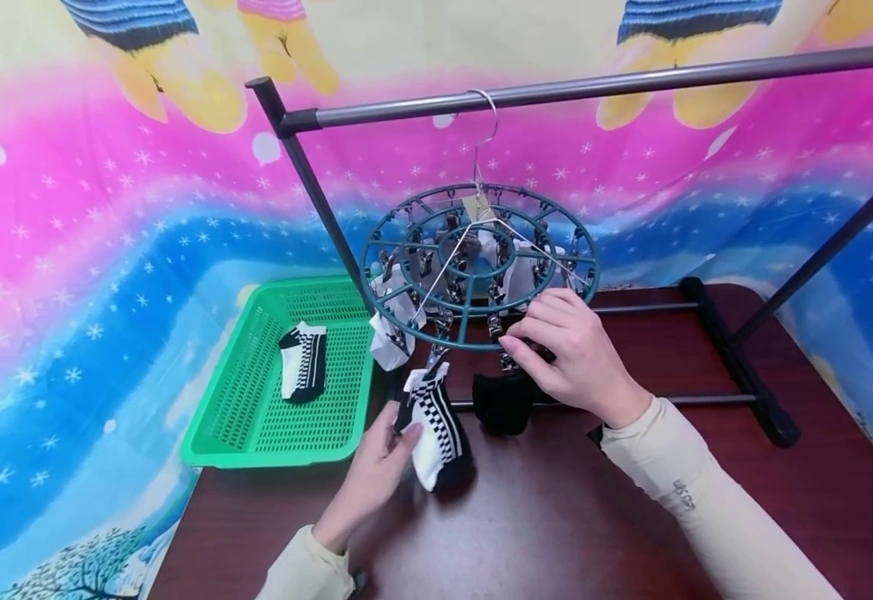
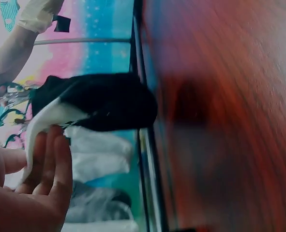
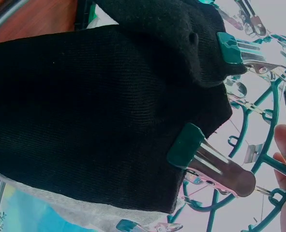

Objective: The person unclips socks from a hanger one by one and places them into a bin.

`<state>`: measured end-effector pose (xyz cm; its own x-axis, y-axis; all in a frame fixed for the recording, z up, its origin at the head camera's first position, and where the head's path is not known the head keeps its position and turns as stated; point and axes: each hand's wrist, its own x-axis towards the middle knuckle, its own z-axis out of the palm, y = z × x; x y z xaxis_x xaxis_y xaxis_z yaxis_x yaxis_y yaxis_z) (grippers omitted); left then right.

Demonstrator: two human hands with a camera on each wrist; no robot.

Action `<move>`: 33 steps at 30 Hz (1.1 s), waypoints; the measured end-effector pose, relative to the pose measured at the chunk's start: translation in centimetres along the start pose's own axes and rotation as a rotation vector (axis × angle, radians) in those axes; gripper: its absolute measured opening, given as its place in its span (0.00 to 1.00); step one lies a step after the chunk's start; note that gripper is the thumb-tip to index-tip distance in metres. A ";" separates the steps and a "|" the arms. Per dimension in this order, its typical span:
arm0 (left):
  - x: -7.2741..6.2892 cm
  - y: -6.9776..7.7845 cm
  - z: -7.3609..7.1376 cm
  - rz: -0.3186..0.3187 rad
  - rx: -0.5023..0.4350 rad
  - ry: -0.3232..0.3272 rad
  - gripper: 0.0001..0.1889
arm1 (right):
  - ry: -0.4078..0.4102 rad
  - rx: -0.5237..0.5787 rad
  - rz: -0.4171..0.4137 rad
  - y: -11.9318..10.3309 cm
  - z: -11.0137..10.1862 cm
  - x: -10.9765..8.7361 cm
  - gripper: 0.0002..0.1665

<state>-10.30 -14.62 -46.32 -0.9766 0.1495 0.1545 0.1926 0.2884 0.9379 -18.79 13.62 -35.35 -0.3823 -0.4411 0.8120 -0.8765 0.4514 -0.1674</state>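
Note:
My left hand pinches a black-and-white checkered sock between thumb and fingers. The sock's cuff hangs at a metal clip below the front of a round green clip hanger. In the left wrist view, the fingers lie along the sock's white edge. My right hand grips the hanger's front right rim, its fingers reaching past the green ring in the right wrist view. A black sock hangs just beside that hand, held by green-tipped clips.
A green basket stands at the left with another checkered sock in it. The hanger hooks over a dark rack's top bar. White socks hang farther round the ring. The rack's foot stands on the brown table.

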 end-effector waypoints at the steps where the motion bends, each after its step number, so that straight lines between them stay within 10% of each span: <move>1: -0.2 0.1 -0.3 0.027 0.026 0.026 0.07 | -0.003 -0.001 0.004 0.0 0.0 0.0 0.26; 11: -1.9 0.7 -3.0 0.106 0.104 0.124 0.04 | 0.001 -0.007 0.032 0.4 -0.4 -0.8 0.28; 20: -1.6 0.3 -4.9 0.325 0.318 0.358 0.07 | 0.034 -0.003 0.001 0.7 -0.1 -1.1 0.25; 33: -1.6 0.1 -5.2 0.410 0.388 0.365 0.08 | 0.167 -0.007 -0.047 -1.6 0.1 -0.7 0.17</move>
<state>-9.19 -19.77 -44.88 -0.7734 0.0097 0.6338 0.5091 0.6053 0.6119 -17.17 13.15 -35.64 -0.2866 -0.3274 0.9004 -0.8900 0.4388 -0.1237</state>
